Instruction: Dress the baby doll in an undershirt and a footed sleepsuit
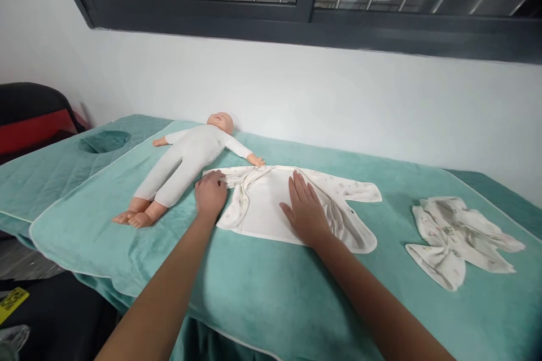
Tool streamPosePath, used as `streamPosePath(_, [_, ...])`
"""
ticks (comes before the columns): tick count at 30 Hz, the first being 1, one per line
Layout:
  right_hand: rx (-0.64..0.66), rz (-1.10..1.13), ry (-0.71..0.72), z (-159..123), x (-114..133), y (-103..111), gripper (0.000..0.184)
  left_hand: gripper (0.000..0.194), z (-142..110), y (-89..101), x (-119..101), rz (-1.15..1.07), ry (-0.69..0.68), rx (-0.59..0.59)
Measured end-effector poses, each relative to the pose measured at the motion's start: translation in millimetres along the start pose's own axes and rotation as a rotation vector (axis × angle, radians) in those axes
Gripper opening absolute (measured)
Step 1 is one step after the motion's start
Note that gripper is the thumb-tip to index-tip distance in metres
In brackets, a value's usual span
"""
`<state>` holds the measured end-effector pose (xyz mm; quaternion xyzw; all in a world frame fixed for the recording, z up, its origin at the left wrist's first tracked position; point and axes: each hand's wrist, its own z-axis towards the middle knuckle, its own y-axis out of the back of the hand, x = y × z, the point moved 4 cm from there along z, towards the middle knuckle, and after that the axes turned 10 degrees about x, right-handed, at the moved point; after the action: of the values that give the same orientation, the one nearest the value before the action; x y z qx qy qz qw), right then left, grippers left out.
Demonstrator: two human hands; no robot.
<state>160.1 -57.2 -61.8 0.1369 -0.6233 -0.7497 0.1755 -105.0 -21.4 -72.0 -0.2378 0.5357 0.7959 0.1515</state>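
Observation:
A white printed baby shirt (271,203) lies spread open on the bed, its inside facing up and both sleeves stretched sideways. At the left sleeve's end, my left hand (210,194) has its fingers curled on the cloth. My right hand (305,208) rests flat on the shirt's inner back, fingers extended and holding nothing. Beside the left sleeve lies a baby doll (186,155) on its back, with a white cloth body and bare head, hands and feet. One of its hands reaches close to the shirt's top edge.
A crumpled white printed baby garment (459,237) lies at the right. Green sheeting (254,287) covers the bed, which has a round face hole (105,141) at the left. A white wall (296,96) stands behind. A black and red chair (34,118) is at far left.

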Motion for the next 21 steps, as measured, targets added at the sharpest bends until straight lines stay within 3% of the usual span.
streamPosePath(4, [-0.041,0.002,0.128,-31.9,26.1,11.5,0.066,0.034,2.8,-0.6,1.4,-0.074,0.011,-0.029])
streamPosePath(7, [-0.066,0.056,0.152,-49.5,44.8,15.9,0.070,0.039,-6.2,10.8,-1.8,-0.128,0.025,-0.097])
streamPosePath(10, [-0.125,0.180,0.217,-62.7,69.0,20.9,0.072,0.040,-42.6,37.9,-1.2,-0.136,0.013,-0.197])
streamPosePath(13, [-0.126,0.421,0.313,-71.4,103.3,23.7,0.054,0.034,-107.2,70.5,16.4,-0.165,-0.069,-0.326])
streamPosePath(15, [-0.071,0.633,0.350,-74.3,133.7,23.1,0.029,0.027,-157.9,91.8,43.8,-0.152,-0.065,-0.486])
streamPosePath(17, [0.017,0.846,0.380,-74.7,171.3,19.7,0.014,0.036,-206.9,110.4,84.3,-0.067,0.103,-0.674])
streamPosePath(21, [0.265,1.189,0.391,-69.0,256.3,-5.1,0.010,0.044,-273.7,137.7,173.2,0.061,0.395,-0.666])
